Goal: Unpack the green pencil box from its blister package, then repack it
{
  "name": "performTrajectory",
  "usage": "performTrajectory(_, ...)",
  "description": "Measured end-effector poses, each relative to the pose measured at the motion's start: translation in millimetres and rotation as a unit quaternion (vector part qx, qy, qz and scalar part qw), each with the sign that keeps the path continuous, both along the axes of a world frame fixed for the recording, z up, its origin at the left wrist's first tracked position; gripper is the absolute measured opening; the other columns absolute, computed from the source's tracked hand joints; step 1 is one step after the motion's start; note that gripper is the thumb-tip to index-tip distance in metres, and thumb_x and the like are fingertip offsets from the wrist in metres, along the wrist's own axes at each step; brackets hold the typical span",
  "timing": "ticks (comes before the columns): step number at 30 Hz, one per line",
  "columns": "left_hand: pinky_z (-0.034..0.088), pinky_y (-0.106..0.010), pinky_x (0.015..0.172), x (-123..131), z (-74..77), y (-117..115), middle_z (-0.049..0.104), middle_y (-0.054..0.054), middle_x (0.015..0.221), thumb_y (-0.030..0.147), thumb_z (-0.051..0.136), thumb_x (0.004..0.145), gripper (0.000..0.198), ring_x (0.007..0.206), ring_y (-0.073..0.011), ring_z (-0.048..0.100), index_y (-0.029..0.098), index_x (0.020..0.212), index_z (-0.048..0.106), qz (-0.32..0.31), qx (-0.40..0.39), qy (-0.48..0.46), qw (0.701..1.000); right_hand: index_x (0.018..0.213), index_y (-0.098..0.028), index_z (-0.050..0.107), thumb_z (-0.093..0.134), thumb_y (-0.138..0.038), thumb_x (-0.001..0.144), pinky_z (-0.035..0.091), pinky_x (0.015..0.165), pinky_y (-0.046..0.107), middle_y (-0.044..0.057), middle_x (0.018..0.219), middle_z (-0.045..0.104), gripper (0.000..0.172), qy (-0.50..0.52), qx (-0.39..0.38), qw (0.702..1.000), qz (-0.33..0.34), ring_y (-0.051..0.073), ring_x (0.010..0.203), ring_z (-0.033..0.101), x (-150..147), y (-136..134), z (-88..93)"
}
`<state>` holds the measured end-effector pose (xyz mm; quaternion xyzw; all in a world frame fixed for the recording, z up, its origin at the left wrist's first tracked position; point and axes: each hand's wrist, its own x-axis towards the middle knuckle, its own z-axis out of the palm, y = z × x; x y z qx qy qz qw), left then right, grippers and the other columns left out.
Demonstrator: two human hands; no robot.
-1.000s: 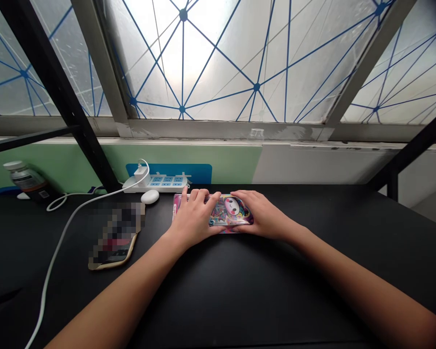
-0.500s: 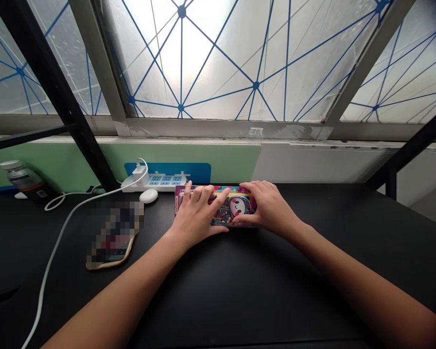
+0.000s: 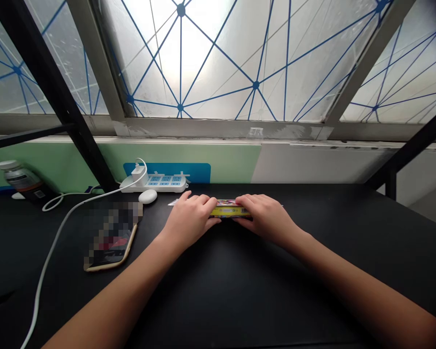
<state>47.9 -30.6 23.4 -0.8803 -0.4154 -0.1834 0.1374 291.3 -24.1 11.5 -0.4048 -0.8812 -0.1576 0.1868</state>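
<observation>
**Gripped from two sides: a thin colourful box**

Near the back of the black tabletop, turned with a yellow side toward the viewer and only a narrow band of patterned top in sight. Resting on the surface or raised just above it: cannot tell. At the box's left part, the left hand, back uppermost, with fingers bent over the top and thumb at the near side, closed to the box's thickness. At the right part, the right hand in a mirrored hold, likewise closed on the box, with thumb low at the near side. Between the two hands, a short stretch of yellow side; past the left hand, a pale corner poking out (too small to make out clearly).

To the left, lying slantwise and well apart from the box, a phone in a tan-edged case, its screen partly blurred into blocks. Just beyond it, a white rounded case. Behind that, against the wall, a white power strip with a charger plugged in and a white cable running down to the lower left. At far left, a dark bottle with a white cap.
</observation>
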Motion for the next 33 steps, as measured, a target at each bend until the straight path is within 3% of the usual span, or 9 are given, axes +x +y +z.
performTrajectory(5,0.049,-0.042,0.087,5.1,-1.4,-2.0,0.070,-0.006,0.094,0.036,0.065,0.094,0.018,0.087,-0.0264,0.068,0.018,0.099,0.064,-0.025,-0.004,0.066,0.997,0.121,-0.016,0.060,0.069,-0.035,0.088,0.051,0.087,0.044,0.015,0.120,0.069,0.040,-0.016,-0.040,0.999,0.016,0.033,0.108,0.065,-6.5,-0.5,-5.3)
performTrajectory(9,0.049,-0.042,0.087,4.7,-4.4,1.9,0.069,-0.007,0.096,0.038,0.064,0.094,0.022,0.092,-0.0277,0.066,0.018,0.103,0.065,-0.055,-0.017,0.072,0.996,0.124,-0.015,0.061,0.063,-0.044,0.092,0.049,0.094,0.050,0.017,0.123,0.068,0.043,-0.014,-0.065,0.998,0.018,0.035,0.114,0.062,-10.2,-0.5,-7.5)
performTrajectory(12,0.049,-0.041,0.089,2.7,-6.4,4.2,0.069,-0.009,0.102,0.049,0.064,0.093,0.034,0.100,-0.0282,0.064,0.018,0.107,0.066,-0.063,-0.051,0.038,0.996,0.134,-0.015,0.056,0.060,-0.053,0.093,0.044,0.104,0.054,0.020,0.136,0.061,0.056,-0.005,-0.101,0.995,0.009,0.036,0.127,0.055,-9.3,1.5,-10.8)
performTrajectory(14,0.047,-0.044,0.096,1.7,-9.4,5.0,0.068,-0.011,0.115,0.056,0.063,0.091,0.047,0.110,-0.0297,0.061,0.018,0.120,0.063,-0.051,-0.066,0.014,0.996,0.145,-0.016,0.047,0.057,-0.057,0.093,0.038,0.110,0.056,0.021,0.149,0.050,0.067,-0.008,-0.129,0.992,0.000,0.036,0.138,0.045,-8.1,3.7,-13.6)
performTrajectory(17,0.033,-0.057,0.110,1.0,-16.1,6.0,0.055,-0.018,0.142,0.069,0.055,0.089,0.079,0.134,-0.0372,0.046,0.017,0.147,0.043,0.009,-0.086,-0.006,0.996,0.156,-0.020,0.031,0.054,-0.063,0.092,0.031,0.115,0.058,0.020,0.161,0.030,0.080,-0.025,-0.156,0.987,-0.007,0.036,0.148,0.029,-7.8,6.3,-16.6)
performTrajectory(19,0.025,-0.065,0.113,0.1,-20.1,7.0,0.044,-0.021,0.152,0.077,0.044,0.088,0.092,0.143,-0.0411,0.035,0.016,0.155,0.031,0.054,-0.111,-0.004,0.992,0.157,-0.020,0.029,0.054,-0.066,0.091,0.028,0.116,0.058,0.020,0.163,0.026,0.084,-0.050,-0.165,0.985,0.002,0.037,0.149,0.025,-9.0,6.2,-16.8)
performTrajectory(23,0.022,-0.065,0.113,-3.2,-22.6,9.9,0.037,-0.019,0.158,0.084,0.033,0.086,0.095,0.146,-0.0410,0.031,0.018,0.155,0.033,0.075,-0.161,0.007,0.984,0.158,-0.022,0.028,0.051,-0.070,0.090,0.026,0.116,0.059,0.017,0.162,0.028,0.086,-0.089,-0.189,0.978,0.002,0.037,0.149,0.024,-8.3,2.1,-10.7)
performTrajectory(28,0.018,-0.066,0.115,-4.8,-19.9,11.9,0.033,-0.015,0.161,0.086,0.030,0.085,0.097,0.149,-0.0380,0.026,0.019,0.155,0.032,0.082,-0.192,0.002,0.978,0.157,-0.027,0.028,0.050,-0.082,0.081,0.030,0.114,0.060,0.010,0.162,0.028,0.096,-0.102,-0.267,0.958,-0.033,0.037,0.150,0.024,10.6,-3.5,14.3)
performTrajectory(33,0.015,-0.067,0.115,-5.2,-18.9,10.1,0.030,-0.015,0.162,0.085,0.030,0.086,0.095,0.150,-0.0380,0.023,0.020,0.156,0.031,0.084,-0.202,0.005,0.976,0.144,-0.028,0.054,0.047,-0.081,0.084,0.040,0.104,0.058,0.011,0.149,0.053,0.081,-0.085,-0.276,0.955,-0.073,0.038,0.137,0.047,21.8,-5.4,30.8)
